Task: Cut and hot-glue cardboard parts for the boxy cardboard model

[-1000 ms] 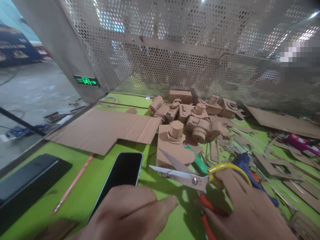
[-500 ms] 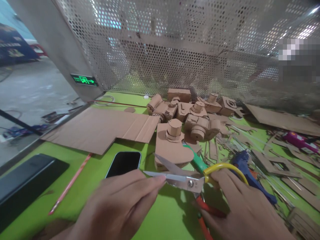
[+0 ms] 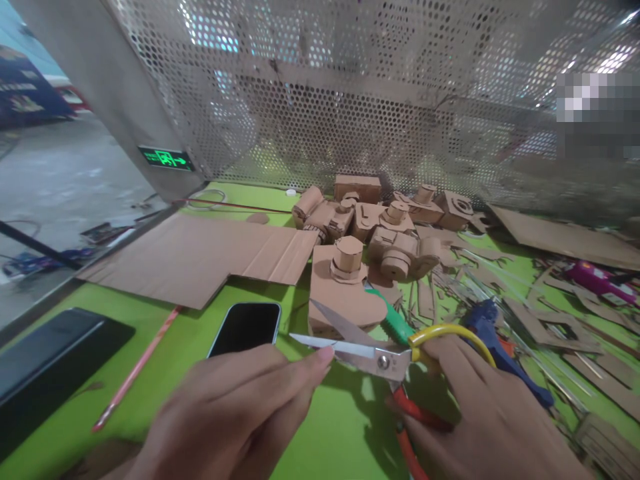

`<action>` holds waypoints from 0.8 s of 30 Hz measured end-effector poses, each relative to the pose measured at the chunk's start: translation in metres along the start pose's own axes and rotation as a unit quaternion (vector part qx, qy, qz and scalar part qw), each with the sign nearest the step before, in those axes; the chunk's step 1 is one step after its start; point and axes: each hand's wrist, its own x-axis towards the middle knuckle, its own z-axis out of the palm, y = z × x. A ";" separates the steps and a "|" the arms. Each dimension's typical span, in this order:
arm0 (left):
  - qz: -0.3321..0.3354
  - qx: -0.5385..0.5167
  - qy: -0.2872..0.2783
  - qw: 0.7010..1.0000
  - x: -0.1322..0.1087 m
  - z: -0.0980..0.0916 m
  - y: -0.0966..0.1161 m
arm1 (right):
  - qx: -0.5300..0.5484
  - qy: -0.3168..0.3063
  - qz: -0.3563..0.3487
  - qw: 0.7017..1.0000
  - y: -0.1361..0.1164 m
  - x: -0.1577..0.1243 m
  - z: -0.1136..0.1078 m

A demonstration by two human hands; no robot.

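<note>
My right hand (image 3: 487,420) grips a pair of scissors (image 3: 370,357) by its yellow and red handles, blades parted and pointing left over the green table. My left hand (image 3: 235,417) reaches across from the lower left, holds nothing, and its fingertip touches the lower blade. Just behind the blades sits a cardboard piece with a small cardboard hat (image 3: 345,283) on it. A black phone (image 3: 247,327) lies face up behind my left hand, partly hidden by it.
A large flat cardboard sheet (image 3: 200,257) lies at the left. Several cardboard models (image 3: 385,223) stand at the back near a perforated metal wall (image 3: 350,100). A blue glue gun (image 3: 493,340), cardboard scraps (image 3: 555,327), an orange pencil (image 3: 135,370) and a black case (image 3: 47,367) lie around.
My left hand has moved up and right from the lower edge until its fingertip meets the scissor blade, covering more of the phone. My right hand has kept its hold on the scissors.
</note>
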 end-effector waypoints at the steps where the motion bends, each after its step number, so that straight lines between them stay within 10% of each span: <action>1: -0.005 0.000 0.000 1.000 0.001 0.000 0.001 | 0.003 -0.002 0.001 1.000 0.000 0.000 0.000; 24: -0.024 0.056 0.008 0.998 -0.009 0.005 -0.004 | -0.058 0.009 -0.052 0.997 -0.005 0.004 -0.010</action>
